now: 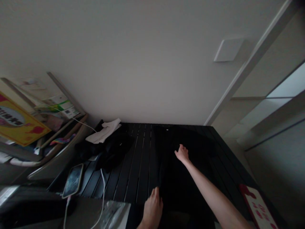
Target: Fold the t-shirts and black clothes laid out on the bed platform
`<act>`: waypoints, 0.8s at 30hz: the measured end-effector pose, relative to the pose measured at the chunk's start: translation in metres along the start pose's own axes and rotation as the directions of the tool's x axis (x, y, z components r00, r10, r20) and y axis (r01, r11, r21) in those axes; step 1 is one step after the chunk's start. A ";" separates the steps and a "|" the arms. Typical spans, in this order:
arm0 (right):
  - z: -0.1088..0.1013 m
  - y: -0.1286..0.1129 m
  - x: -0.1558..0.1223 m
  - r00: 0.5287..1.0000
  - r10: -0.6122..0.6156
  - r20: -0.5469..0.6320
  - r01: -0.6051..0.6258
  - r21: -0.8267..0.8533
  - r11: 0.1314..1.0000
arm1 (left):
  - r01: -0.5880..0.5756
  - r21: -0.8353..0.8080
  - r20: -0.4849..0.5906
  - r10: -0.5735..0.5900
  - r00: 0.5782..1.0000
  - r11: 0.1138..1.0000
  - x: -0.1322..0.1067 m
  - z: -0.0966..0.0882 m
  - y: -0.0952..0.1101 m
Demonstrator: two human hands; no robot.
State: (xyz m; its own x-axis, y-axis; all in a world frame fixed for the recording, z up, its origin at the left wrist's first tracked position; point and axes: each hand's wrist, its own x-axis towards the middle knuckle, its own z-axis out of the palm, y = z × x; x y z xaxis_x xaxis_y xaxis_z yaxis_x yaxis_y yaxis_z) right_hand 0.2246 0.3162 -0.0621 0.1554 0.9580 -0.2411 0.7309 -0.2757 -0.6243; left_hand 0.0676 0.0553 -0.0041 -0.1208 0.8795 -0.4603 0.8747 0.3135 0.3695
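Observation:
A black garment (195,140) lies spread over the dark slatted table, with a small pale label near its far edge. Its folds and outline are hard to make out in the dim light. At the near left edge of the cloth, my left hand (152,205) is closed, its fingers pinching the fabric. My right hand (182,153) reaches farther over the garment and rests on it, thumb and fingers apart, holding nothing that shows.
Left on the slatted table (140,159) are a dark clothing pile (114,146), a white cloth (105,132) and a phone (73,180) with a white cable. A plastic bag (113,213) lies at front. A red-and-white box (258,206) sits right. Behind rises a wall (147,63).

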 end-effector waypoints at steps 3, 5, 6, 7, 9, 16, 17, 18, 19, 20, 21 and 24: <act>0.004 0.005 -0.022 1.000 0.011 -0.004 -0.010 0.038 0.999 | -0.004 0.038 0.002 0.004 1.000 0.999 -0.016 0.006 -0.001; 0.007 0.007 -0.034 1.000 0.008 0.016 -0.010 0.090 0.996 | -0.037 0.059 -0.027 0.039 0.999 0.998 -0.026 0.008 0.001; 0.008 0.008 -0.039 0.999 0.001 0.039 -0.006 0.124 0.992 | -0.056 0.070 -0.045 0.060 0.997 0.996 -0.030 0.009 0.003; 0.010 0.008 -0.044 0.997 -0.011 0.071 -0.001 0.162 0.987 | -0.074 0.079 -0.058 0.078 0.995 0.994 -0.035 0.009 0.006; 0.014 0.008 -0.050 0.988 -0.045 0.145 0.008 0.248 0.969 | -0.103 0.090 -0.066 0.109 0.992 0.991 -0.042 0.008 0.013; 0.013 -0.003 -0.045 0.954 -0.106 0.281 -0.065 0.538 0.841 | -0.207 0.092 -0.094 0.216 0.972 0.974 -0.057 0.000 0.039; 0.011 -0.005 -0.040 0.952 -0.105 0.287 -0.080 0.566 0.820 | -0.218 0.092 -0.090 0.226 0.970 0.972 -0.058 -0.001 0.041; 0.009 -0.008 -0.034 0.952 -0.103 0.289 -0.092 0.590 0.802 | -0.231 0.087 -0.080 0.238 0.968 0.969 -0.059 -0.003 0.044; 0.007 -0.012 -0.027 0.953 -0.101 0.287 -0.100 0.610 0.786 | -0.245 0.076 -0.065 0.250 0.966 0.967 -0.060 -0.005 0.047; 0.005 -0.015 -0.021 0.954 -0.101 0.282 -0.103 0.626 0.773 | -0.260 0.059 -0.043 0.263 0.964 0.964 -0.061 -0.007 0.049; 0.003 -0.018 -0.014 0.957 -0.102 0.272 -0.100 0.638 0.764 | -0.278 0.039 -0.014 0.279 0.960 0.960 -0.061 -0.009 0.052; -0.001 -0.023 0.005 0.969 -0.112 0.221 -0.058 0.642 0.765 | -0.339 0.002 0.099 0.337 0.936 0.941 -0.058 -0.008 0.061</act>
State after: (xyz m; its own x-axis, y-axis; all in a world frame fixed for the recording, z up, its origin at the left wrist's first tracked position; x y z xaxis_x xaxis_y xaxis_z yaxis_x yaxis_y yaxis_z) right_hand 0.2086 0.3273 -0.0483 -0.0780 0.9414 -0.3281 0.1232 -0.3175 -0.9402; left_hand 0.1243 0.0268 0.0516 0.2284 0.8935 -0.3867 0.8650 -0.0040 0.5017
